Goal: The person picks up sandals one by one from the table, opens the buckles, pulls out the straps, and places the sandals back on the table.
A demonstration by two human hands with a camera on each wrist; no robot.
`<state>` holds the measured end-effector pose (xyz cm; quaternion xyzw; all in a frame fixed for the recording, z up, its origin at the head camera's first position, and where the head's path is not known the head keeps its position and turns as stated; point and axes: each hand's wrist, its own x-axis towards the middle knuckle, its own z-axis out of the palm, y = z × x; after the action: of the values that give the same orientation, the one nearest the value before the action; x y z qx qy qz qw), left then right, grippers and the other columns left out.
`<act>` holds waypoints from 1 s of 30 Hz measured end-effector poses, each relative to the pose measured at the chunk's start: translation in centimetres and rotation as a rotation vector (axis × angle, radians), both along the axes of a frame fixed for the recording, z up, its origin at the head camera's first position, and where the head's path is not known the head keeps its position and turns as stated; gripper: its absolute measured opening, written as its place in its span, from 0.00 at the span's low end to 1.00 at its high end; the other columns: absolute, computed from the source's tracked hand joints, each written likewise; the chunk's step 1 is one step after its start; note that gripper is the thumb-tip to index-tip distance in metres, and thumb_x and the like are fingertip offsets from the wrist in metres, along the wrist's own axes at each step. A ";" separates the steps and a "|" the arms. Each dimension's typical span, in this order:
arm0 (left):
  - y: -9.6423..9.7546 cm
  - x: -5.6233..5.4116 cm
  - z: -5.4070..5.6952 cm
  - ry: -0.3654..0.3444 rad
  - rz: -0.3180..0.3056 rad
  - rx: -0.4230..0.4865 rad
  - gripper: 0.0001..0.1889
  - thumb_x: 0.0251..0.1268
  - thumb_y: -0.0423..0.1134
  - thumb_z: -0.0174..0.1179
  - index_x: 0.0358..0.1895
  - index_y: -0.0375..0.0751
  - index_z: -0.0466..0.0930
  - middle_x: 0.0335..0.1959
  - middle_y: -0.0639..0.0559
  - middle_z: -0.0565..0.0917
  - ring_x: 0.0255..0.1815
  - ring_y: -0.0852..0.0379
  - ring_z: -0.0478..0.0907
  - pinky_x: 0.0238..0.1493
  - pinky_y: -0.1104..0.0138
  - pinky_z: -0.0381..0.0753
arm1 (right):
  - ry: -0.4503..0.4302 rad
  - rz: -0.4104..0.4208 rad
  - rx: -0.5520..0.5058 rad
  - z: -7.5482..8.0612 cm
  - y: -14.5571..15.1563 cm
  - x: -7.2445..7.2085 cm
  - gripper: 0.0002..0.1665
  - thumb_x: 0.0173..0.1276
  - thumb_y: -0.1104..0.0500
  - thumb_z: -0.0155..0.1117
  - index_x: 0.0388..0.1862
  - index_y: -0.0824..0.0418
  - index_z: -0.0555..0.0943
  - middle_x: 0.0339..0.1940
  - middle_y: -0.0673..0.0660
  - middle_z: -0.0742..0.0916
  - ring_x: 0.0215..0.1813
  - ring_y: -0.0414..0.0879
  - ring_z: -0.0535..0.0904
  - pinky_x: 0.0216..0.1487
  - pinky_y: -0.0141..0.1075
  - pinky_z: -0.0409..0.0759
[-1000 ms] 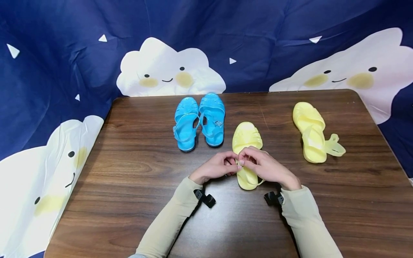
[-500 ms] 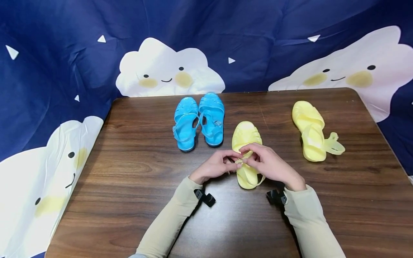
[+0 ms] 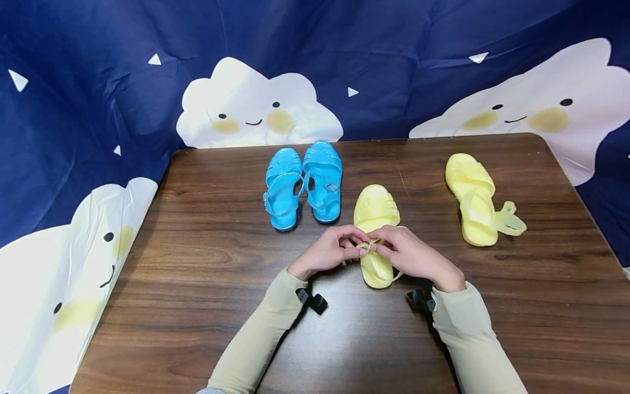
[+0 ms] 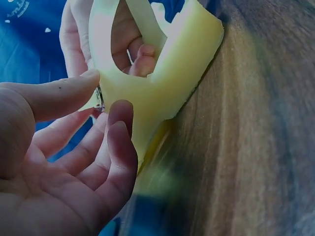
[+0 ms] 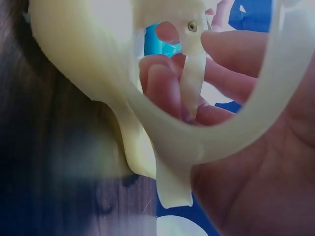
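From my remote seat I see the near yellow sandal (image 3: 376, 207) sole down on the brown counter (image 3: 197, 246), in front of the person, its toe pointing away. Both hands meet over its open middle. The left hand (image 3: 325, 253) has its grip pinched on the strap (image 4: 102, 39), thumb against the edge beside a small metal piece (image 4: 100, 101). The right hand (image 3: 413, 254) also pinches that strap between thumb and fingers, just beside a round metal stud (image 5: 192, 26). Farther back on the right, I see the other yellow sandal (image 3: 477, 208), its loose strap splayed out sideways. To the left, two blue sandals (image 3: 325, 183) sit side by side, touching, near a dark blue cloth (image 3: 384, 33) printed with white clouds.
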<state>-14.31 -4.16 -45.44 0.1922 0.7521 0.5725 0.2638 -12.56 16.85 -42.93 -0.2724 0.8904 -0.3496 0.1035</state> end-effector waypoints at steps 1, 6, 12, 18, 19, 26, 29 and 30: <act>0.0 0.0 0.0 0.005 -0.005 0.003 0.11 0.63 0.33 0.63 0.48 0.39 0.80 0.37 0.47 0.82 0.24 0.54 0.74 0.23 0.71 0.72 | 0.007 0.003 -0.003 0.0 0.0 0.0 0.15 0.69 0.65 0.58 0.53 0.64 0.82 0.46 0.57 0.87 0.43 0.43 0.79 0.44 0.38 0.78; 0.0 0.0 0.0 0.028 -0.008 0.008 0.10 0.63 0.33 0.63 0.47 0.39 0.79 0.39 0.46 0.81 0.24 0.54 0.73 0.23 0.72 0.71 | 0.024 0.001 -0.011 0.0 0.0 0.2 0.16 0.70 0.64 0.57 0.54 0.64 0.82 0.45 0.56 0.86 0.46 0.46 0.79 0.46 0.40 0.76; 0.0 0.0 0.0 0.061 0.006 0.012 0.10 0.61 0.33 0.65 0.44 0.39 0.79 0.39 0.44 0.82 0.23 0.57 0.72 0.23 0.73 0.70 | -0.008 -0.006 -0.036 0.1 0.0 0.2 0.17 0.70 0.64 0.58 0.57 0.64 0.81 0.34 0.51 0.84 0.35 0.39 0.73 0.36 0.32 0.72; 0.0 0.0 0.0 0.056 0.029 0.015 0.09 0.61 0.33 0.65 0.43 0.40 0.79 0.38 0.46 0.83 0.23 0.60 0.72 0.23 0.73 0.69 | -0.042 -0.024 -0.054 0.1 0.0 0.2 0.17 0.70 0.62 0.60 0.56 0.63 0.81 0.29 0.49 0.81 0.30 0.36 0.69 0.31 0.30 0.70; 0.0 0.0 0.0 0.051 0.031 0.019 0.09 0.60 0.32 0.66 0.43 0.39 0.79 0.37 0.47 0.83 0.23 0.60 0.73 0.22 0.73 0.69 | -0.045 -0.025 -0.060 0.0 0.0 0.2 0.17 0.70 0.62 0.60 0.56 0.63 0.82 0.29 0.49 0.81 0.30 0.36 0.69 0.30 0.30 0.70; 0.0 0.1 0.0 0.039 0.047 0.029 0.09 0.59 0.31 0.66 0.42 0.38 0.79 0.35 0.47 0.83 0.26 0.61 0.76 0.26 0.74 0.72 | -0.059 -0.040 -0.078 -0.2 0.1 0.0 0.16 0.69 0.62 0.61 0.54 0.62 0.83 0.29 0.50 0.83 0.29 0.35 0.69 0.29 0.29 0.70; 0.0 0.1 0.0 0.034 0.049 0.035 0.09 0.59 0.31 0.66 0.42 0.38 0.79 0.34 0.48 0.82 0.26 0.60 0.77 0.26 0.73 0.73 | -0.066 -0.053 -0.082 -0.3 0.0 0.1 0.16 0.68 0.62 0.62 0.53 0.60 0.84 0.28 0.49 0.83 0.28 0.35 0.69 0.28 0.29 0.71; 0.0 0.1 0.0 0.031 0.049 0.038 0.09 0.59 0.31 0.66 0.42 0.37 0.79 0.33 0.48 0.82 0.26 0.59 0.77 0.26 0.72 0.74 | -0.073 -0.058 -0.086 -0.3 0.0 0.1 0.15 0.68 0.61 0.63 0.53 0.59 0.84 0.28 0.49 0.83 0.28 0.35 0.69 0.28 0.29 0.71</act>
<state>-14.21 -4.18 -45.42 0.1876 0.7496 0.5899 0.2345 -12.49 16.85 -43.22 -0.2376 0.8778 -0.4001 0.1139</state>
